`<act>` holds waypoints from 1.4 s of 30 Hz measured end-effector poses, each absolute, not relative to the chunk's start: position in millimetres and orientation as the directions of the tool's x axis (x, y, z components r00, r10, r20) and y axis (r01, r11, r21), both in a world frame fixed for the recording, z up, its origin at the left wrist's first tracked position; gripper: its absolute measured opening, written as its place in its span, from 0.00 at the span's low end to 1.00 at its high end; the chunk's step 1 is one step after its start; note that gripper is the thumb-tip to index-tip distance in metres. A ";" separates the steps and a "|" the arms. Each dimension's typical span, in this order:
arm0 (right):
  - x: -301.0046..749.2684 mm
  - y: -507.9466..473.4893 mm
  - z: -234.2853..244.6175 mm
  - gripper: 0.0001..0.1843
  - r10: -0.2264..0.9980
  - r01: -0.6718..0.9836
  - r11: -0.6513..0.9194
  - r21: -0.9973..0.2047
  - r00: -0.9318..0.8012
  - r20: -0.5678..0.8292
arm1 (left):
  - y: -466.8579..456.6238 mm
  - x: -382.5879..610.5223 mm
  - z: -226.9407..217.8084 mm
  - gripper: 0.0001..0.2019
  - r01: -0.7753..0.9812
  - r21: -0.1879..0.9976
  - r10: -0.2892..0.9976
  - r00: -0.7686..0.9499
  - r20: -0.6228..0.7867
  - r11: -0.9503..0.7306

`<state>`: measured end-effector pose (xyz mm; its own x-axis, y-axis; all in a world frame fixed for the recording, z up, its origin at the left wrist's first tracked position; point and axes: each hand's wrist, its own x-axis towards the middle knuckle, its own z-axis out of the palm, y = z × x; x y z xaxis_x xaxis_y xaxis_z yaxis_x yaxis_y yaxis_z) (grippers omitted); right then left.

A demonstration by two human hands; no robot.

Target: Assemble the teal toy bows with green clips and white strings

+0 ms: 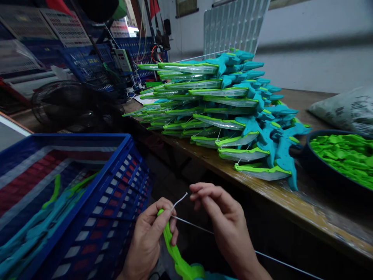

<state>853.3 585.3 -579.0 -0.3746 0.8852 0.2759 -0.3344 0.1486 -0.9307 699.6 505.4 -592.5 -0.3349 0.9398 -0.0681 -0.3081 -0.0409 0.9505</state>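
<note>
My left hand (pixel 153 229) pinches the tip of a green plastic bow arm (pixel 174 249) between thumb and fingers. This arm joins a teal part at the bottom edge, mostly cut off; the whole looks like a toy bow. A short white string end (pixel 180 199) sticks up from the pinch. From the same tip a long white string (pixel 194 224) runs right, passes behind my right hand (pixel 224 221) and leaves at the lower right. My right hand is raised, fingers loosely bent and apart from the thumb, just right of the string end and not touching it.
A large stack of green-and-teal toy bows (pixel 233 101) lies on the wooden table (pixel 262 190). A dark basin (pixel 309 155) of green plastic parts and a filled sack (pixel 346 109) stand at right. At left, a blue crate (pixel 116 163) holds similar pieces; behind it is a black fan (pixel 67 103).
</note>
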 end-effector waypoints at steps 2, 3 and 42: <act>849.2 590.7 -585.5 0.08 0.906 -0.371 -0.011 -0.929 -0.397 0.148 | 506.3 701.2 -590.4 0.12 -0.318 0.948 0.940 -0.332 -0.075 -0.037; 845.7 592.9 -587.7 0.11 0.881 -0.363 -0.085 -0.928 -0.462 0.100 | 506.5 701.6 -590.0 0.12 -0.319 0.947 0.942 -0.329 -0.072 -0.039; 831.9 572.0 -577.5 0.07 0.789 -0.146 -0.051 -0.988 -0.612 0.050 | 504.7 698.7 -591.6 0.12 -0.412 0.911 0.942 -0.298 -0.152 0.017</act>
